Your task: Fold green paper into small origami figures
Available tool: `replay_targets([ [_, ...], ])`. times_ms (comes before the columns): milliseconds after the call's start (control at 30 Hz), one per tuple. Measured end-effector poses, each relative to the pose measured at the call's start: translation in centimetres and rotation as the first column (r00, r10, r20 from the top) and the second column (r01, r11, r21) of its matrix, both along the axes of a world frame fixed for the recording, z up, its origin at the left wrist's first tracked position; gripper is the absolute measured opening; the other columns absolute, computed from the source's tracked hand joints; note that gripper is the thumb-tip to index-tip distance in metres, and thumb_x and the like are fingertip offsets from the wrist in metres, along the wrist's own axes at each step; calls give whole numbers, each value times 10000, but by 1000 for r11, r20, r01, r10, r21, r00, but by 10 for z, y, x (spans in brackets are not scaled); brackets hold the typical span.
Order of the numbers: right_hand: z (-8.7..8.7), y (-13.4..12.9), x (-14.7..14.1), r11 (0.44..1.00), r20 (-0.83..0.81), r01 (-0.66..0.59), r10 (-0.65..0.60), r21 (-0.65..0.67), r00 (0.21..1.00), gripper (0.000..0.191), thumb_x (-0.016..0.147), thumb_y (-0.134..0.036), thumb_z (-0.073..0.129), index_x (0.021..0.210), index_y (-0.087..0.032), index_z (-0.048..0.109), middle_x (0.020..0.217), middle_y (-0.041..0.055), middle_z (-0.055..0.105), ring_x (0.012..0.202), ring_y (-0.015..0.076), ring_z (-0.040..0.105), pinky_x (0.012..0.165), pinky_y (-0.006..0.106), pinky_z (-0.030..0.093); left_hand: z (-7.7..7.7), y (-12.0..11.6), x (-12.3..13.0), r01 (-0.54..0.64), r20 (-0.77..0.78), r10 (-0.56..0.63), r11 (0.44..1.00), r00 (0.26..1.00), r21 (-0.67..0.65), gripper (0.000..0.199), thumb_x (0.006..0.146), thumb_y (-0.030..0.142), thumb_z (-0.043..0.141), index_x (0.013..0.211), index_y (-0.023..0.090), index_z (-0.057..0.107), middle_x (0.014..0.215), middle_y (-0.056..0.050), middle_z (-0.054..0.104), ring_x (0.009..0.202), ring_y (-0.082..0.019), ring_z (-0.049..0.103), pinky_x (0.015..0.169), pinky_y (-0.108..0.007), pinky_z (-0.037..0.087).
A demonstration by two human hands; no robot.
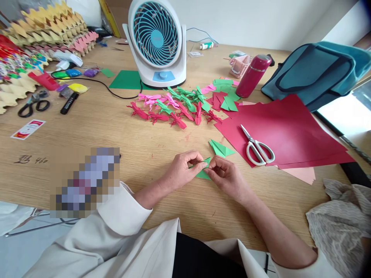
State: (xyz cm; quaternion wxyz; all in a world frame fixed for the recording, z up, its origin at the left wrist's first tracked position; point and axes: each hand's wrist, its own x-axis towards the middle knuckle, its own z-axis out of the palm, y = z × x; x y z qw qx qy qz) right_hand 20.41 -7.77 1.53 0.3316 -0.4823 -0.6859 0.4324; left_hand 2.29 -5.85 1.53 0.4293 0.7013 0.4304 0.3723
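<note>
A small piece of green paper (204,174) is pinched between my two hands, low over the wooden table. My left hand (188,166) grips its left part with thumb and fingers. From the right, my right hand (226,173) pinches the same paper, with the thumb close to the left one. My fingers cover much of the paper, so its folds are only partly visible. Just beyond my hands lies a folded green paper piece (220,148). Farther back are several folded paper figures (185,104) in red, green and pink.
White-handled scissors (257,148) rest on red paper sheets (290,131) to the right. Behind stand a fan (158,42), a red bottle (252,77) and a teal bag (315,73). Black-handled scissors (33,106) and a marker (69,103) lie left. A blurred object (87,183) is beside my left sleeve.
</note>
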Motion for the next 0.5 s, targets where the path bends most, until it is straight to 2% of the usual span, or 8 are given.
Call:
replay_targets([
  [267,4,2,2,997,-28,70,-69,14,997,270,862,-338,648,684,-206,494,659,-21,501,584,113,406,544,269,316,1,2,-3,-14,32,16,999,999,-49,214,891,296,584,738,148,608,703,16,590,678,-103,529,643,-203,420],
  [500,-2,5,7,989,-156,142,-147,-44,977,270,878,-375,642,716,-211,502,626,-40,440,557,108,367,521,272,283,-1,7,-6,-61,46,64,997,997,-48,206,883,283,585,729,147,593,694,16,569,683,-108,521,655,-213,415],
])
